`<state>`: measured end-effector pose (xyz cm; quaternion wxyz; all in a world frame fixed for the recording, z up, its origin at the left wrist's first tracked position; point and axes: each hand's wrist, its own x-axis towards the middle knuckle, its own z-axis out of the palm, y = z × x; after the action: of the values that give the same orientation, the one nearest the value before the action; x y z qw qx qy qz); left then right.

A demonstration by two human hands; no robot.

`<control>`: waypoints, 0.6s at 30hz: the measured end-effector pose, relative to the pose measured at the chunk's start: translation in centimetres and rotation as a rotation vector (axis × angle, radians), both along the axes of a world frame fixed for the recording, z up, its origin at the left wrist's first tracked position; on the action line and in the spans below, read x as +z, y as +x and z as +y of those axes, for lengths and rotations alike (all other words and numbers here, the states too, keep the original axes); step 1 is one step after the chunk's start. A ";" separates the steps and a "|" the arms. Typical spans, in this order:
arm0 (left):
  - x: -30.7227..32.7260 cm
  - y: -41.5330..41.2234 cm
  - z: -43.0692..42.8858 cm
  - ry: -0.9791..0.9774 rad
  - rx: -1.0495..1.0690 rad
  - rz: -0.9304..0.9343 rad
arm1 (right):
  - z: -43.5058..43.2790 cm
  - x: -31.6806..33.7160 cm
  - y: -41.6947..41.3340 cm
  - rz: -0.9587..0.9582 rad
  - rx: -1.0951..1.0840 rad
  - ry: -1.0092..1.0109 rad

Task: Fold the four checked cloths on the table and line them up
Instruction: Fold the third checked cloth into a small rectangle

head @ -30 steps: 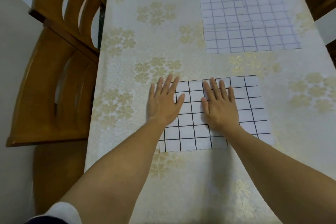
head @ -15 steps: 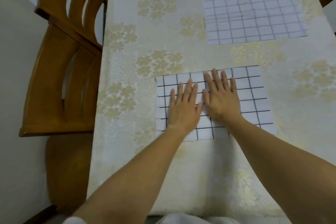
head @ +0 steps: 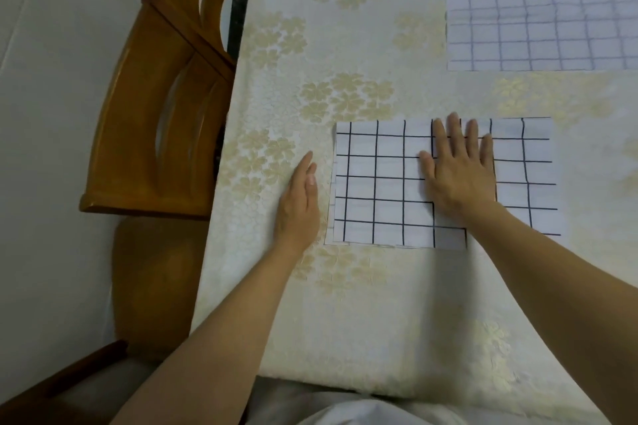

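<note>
Lying lengthwise left-right: folded cloth (head: 379, 190)

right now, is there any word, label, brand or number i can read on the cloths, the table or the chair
None: no readable text shows anywhere in this view.
black-checked cloth: only grid lines, no label or tag visible.
paler checked cloth: only grid lines, partly cut off by the frame.
tablecloth: only a flower pattern.
wooden chair: no mark or sticker visible.

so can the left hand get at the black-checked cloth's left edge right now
Probably yes: the left hand rests on the cream floral tablecloth right beside the folded black-checked white cloth, with nothing between them; the right hand presses further right.
</note>
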<state>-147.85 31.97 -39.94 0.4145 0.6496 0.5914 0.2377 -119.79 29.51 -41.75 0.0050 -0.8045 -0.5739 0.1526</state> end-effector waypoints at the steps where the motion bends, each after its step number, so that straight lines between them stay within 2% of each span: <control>1: -0.2 -0.5 -0.2 0.008 -0.036 0.025 | 0.0 0.0 -0.1 0.000 -0.001 -0.004; 7: -1.3 -0.7 -0.4 0.122 -0.177 0.240 | 0.1 0.0 -0.3 -0.009 -0.008 -0.011; 18: -1.6 -0.6 -0.2 0.142 -0.226 0.303 | -0.6 0.2 -0.8 -0.007 -0.002 -0.006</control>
<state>-148.41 31.74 -41.50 0.2980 0.7678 0.5520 0.1303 -120.62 28.89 -41.54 0.0008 -0.8058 -0.5725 0.1514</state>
